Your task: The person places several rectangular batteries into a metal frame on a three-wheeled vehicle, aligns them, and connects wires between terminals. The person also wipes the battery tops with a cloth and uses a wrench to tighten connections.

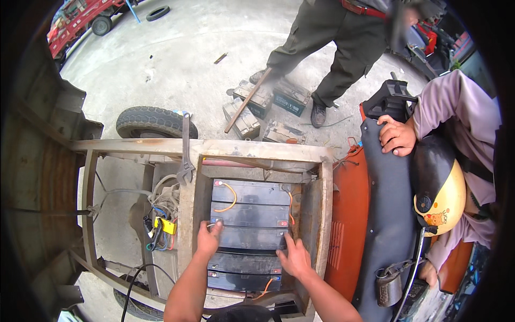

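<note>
Several dark batteries (249, 236) lie side by side in a compartment of a bare metal vehicle frame (257, 147). My left hand (208, 237) rests at the left end of a middle battery, its thumb and a finger apart near a terminal. At that battery's right end is my right hand (295, 257), index finger stretched out and thumb spread against the casing. The undersides of both hands are hidden. An orange cable (230, 197) loops between terminals of the two far batteries; another orange cable (264, 290) leaves the nearest one.
An adjustable wrench (185, 153) lies across the frame's far rail. Wiring with a yellow tag (167, 225) sits left of the compartment. At right, a person in a light sleeve (456, 107) leans over a dark seat (383, 214). Another person (343, 43) stands beyond loose batteries (292, 96).
</note>
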The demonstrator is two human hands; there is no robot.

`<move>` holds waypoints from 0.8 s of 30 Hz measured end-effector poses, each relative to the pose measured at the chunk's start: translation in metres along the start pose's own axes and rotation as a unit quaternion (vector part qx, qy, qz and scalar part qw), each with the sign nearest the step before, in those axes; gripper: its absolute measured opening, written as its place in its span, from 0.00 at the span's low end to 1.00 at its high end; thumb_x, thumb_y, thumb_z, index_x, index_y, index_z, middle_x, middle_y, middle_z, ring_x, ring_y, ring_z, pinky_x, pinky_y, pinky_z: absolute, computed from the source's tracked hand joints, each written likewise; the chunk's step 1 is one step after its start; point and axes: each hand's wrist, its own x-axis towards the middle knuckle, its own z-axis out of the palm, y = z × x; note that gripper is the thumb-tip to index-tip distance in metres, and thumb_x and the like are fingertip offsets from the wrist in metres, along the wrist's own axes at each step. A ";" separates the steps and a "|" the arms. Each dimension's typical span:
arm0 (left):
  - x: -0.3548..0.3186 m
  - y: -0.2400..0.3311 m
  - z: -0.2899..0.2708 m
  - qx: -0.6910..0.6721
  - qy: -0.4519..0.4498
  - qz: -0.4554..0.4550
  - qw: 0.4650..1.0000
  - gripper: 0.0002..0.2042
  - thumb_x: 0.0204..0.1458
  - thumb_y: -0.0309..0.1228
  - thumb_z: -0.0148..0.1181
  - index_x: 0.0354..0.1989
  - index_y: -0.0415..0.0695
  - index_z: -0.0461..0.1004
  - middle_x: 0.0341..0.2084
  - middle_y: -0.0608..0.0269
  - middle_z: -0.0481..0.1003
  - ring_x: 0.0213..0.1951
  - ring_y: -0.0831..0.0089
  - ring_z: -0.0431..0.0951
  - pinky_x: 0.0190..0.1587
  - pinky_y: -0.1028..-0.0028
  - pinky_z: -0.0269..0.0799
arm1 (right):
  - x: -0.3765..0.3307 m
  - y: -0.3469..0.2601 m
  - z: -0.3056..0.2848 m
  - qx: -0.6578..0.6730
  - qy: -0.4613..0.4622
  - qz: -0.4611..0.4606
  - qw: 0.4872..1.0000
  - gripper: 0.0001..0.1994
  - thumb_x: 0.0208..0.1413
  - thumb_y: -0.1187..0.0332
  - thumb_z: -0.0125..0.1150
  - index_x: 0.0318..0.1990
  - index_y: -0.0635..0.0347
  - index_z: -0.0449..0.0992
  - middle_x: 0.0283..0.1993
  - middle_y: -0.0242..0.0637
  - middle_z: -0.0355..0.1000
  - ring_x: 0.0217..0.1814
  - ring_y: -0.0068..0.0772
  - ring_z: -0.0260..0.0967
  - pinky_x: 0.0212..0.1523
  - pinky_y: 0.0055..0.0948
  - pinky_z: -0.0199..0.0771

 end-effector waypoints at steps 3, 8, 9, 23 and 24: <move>-0.027 -0.013 0.003 0.099 0.092 0.090 0.987 0.39 0.63 0.49 0.67 0.74 0.39 0.58 0.49 0.36 0.82 0.53 0.43 0.83 0.58 0.54 0.76 | -0.026 0.011 0.006 0.022 -0.023 0.038 0.999 0.41 0.63 0.54 0.68 0.80 0.49 0.55 0.63 0.62 0.68 0.63 0.69 0.72 0.62 0.56 0.75; -0.088 -0.043 -0.013 0.145 0.069 0.113 0.981 0.38 0.65 0.40 0.65 0.80 0.45 0.52 0.54 0.30 0.78 0.56 0.40 0.81 0.60 0.54 0.75 | -0.021 -0.006 -0.012 0.118 -0.040 0.073 0.990 0.42 0.62 0.57 0.68 0.80 0.54 0.53 0.61 0.63 0.73 0.55 0.70 0.78 0.57 0.57 0.79; -0.099 -0.052 -0.014 0.130 0.069 0.109 0.983 0.37 0.66 0.39 0.64 0.79 0.45 0.54 0.55 0.31 0.78 0.57 0.42 0.81 0.61 0.55 0.74 | -0.017 -0.021 -0.019 0.165 -0.024 0.071 0.983 0.43 0.62 0.57 0.69 0.80 0.56 0.51 0.55 0.59 0.79 0.49 0.65 0.82 0.50 0.56 0.83; -0.121 -0.009 -0.019 -0.024 -0.017 -0.066 0.997 0.33 0.71 0.44 0.57 0.79 0.44 0.56 0.60 0.48 0.76 0.63 0.60 0.75 0.65 0.62 0.70 | -0.074 -0.218 -0.069 0.276 0.011 -0.549 0.789 0.40 0.54 0.64 0.71 0.75 0.59 0.63 0.47 0.55 0.79 0.46 0.60 0.80 0.48 0.51 0.82; -0.111 -0.013 -0.014 -0.019 0.012 -0.037 0.999 0.35 0.70 0.48 0.58 0.79 0.43 0.57 0.62 0.46 0.75 0.64 0.58 0.75 0.67 0.62 0.69 | -0.060 -0.180 -0.061 0.186 -0.085 -0.406 0.891 0.30 0.62 0.58 0.68 0.70 0.55 0.72 0.55 0.53 0.81 0.51 0.55 0.82 0.53 0.44 0.83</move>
